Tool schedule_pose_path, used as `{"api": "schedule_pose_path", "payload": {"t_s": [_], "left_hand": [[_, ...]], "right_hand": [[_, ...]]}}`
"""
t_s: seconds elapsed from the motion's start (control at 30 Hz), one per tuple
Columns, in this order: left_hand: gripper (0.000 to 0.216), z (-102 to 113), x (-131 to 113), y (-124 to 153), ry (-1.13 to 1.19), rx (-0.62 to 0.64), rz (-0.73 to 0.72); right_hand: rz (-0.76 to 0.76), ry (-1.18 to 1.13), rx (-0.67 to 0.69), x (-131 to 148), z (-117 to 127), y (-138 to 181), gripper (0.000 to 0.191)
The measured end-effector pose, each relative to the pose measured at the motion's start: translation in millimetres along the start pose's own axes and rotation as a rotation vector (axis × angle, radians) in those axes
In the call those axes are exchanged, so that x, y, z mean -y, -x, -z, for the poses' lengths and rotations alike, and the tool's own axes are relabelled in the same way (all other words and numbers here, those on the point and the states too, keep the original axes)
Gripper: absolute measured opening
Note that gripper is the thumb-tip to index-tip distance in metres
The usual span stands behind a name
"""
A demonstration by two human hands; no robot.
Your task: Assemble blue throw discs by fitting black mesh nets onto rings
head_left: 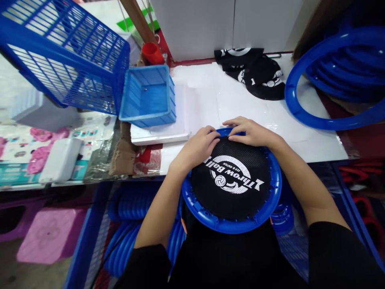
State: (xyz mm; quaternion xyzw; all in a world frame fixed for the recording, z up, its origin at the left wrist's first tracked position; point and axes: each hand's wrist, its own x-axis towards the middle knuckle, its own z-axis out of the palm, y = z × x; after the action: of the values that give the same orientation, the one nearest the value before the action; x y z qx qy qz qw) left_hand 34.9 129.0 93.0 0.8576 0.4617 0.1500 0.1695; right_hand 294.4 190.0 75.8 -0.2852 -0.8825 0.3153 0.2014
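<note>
Right, both your hands are at the far edge of the round blue frame (231, 226), and that frame sits close against your front, its top overlapping the near edge of the worktop (258, 114). Inside it lies the black mesh disc (230, 198), white "Throw Ball" lettering and a ball printed across it. Your left hand (201, 146) curls over the upper left of the rim, fingers bunched at the mesh edge; your right hand (251, 132) comes in just beside it, thumb on the mesh, some fingers reaching out past the rim. Whether either grip pinches the mesh or merely presses on it, I cannot tell.

Beyond, loose black mesh pieces (255, 90) overlap on the worktop, near a big blue ring (291, 94) that slants in front of more blue parts on your right. Over to the left stands a light blue bin (147, 116), next to a tilted blue basket (118, 86), with a red cup (152, 53) just behind the bin.
</note>
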Motion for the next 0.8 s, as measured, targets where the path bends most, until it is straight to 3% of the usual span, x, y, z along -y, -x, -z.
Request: {"api": "schedule_pose_path", "payload": {"t_s": [0.13,0.33,0.5,0.57,0.67,0.73,0.8], "left_hand": [[0.044,7.8,-22.9,24.4,-0.019,-0.069,-0.034],[0.084,-20.5,-39.8,49.0,-0.003,0.141,-0.085],[0.078,-20.0,-33.5,45.5,0.026,0.135,-0.091],[0.056,-9.7,-38.9,55.5,0.101,0.047,-0.081],[0.026,-0.9,-57.8,91.3,0.339,-0.231,0.009],[0.013,-7.2,-75.0,122.2,0.597,-0.450,0.156],[0.016,-24.9,-92.7,149.5,0.939,-0.723,0.384]], "right_hand": [[-0.023,0.063,-0.033,0.9,-0.2,0.5,0.019],[-0.110,0.158,-0.172,2.2,3.2,2.8,0.015],[-0.150,0.187,-0.160,5.0,1.9,0.3,0.018],[-0.167,0.207,-0.167,6.5,2.0,0.2,0.020],[-0.231,0.251,-0.190,10.0,6.1,4.6,0.022],[-0.305,0.290,-0.208,14.9,10.5,12.1,0.022],[-0.407,0.351,-0.243,22.9,13.0,24.2,0.023]]}}
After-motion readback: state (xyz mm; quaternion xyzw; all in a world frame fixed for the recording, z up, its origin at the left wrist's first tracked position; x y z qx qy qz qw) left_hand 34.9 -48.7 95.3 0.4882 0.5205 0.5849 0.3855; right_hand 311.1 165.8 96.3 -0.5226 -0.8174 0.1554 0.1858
